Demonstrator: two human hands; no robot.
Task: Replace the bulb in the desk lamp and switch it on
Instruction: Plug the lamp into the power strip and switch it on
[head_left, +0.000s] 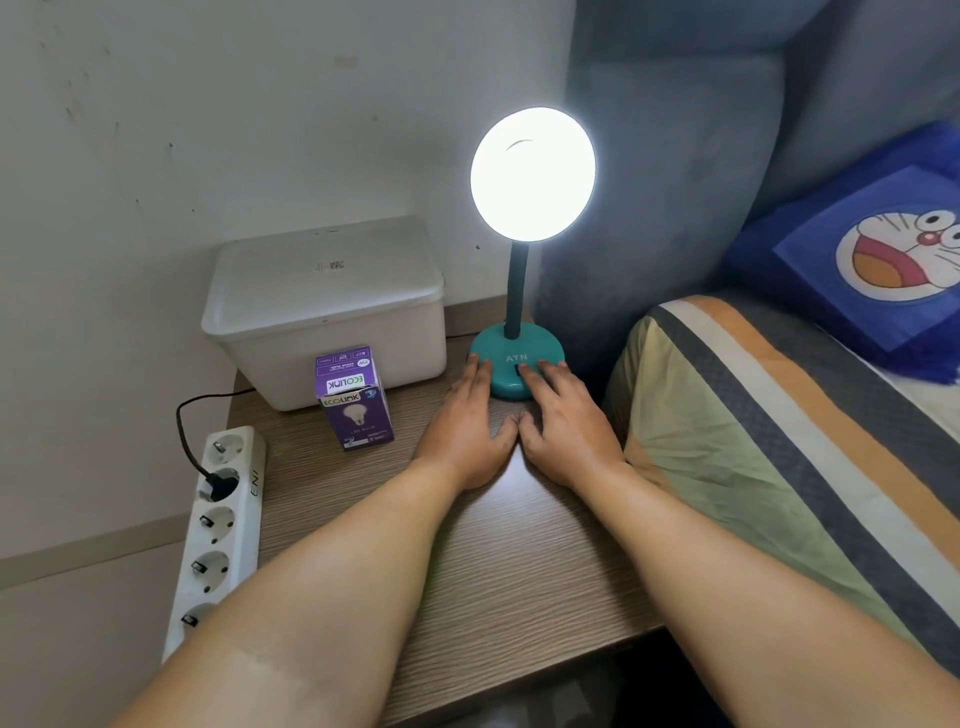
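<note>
Lamp: the desk lamp (517, 358) stands at the back of the wooden table (493, 571). Its round head (532, 174) is lit up bright white and faces the camera. A dark bendy neck (517, 288) joins the head to a teal round base with the letters ATN.
Left hand: the left hand (465, 431) lies flat on the table, open and holding nothing. Its fingertips touch the left side of the lamp base.
Right hand: the right hand (563, 426) is flat and open too, holding nothing. Its fingers rest on the front of the lamp base, on the dark switch.
Thumbs: the two thumbs meet in front of the lamp.
Bulb box: a purple bulb box (355, 397) stands upright, left of the lamp.
White box: a white box with a lid (324, 312) sits behind the purple box, left of the lamp.
Power strip: a white power strip (218, 530) lies far left of the lamp, at the table edge, with one black plug (221, 486) in it.
Bed: a striped pillow (779, 467) lies right of the lamp.
</note>
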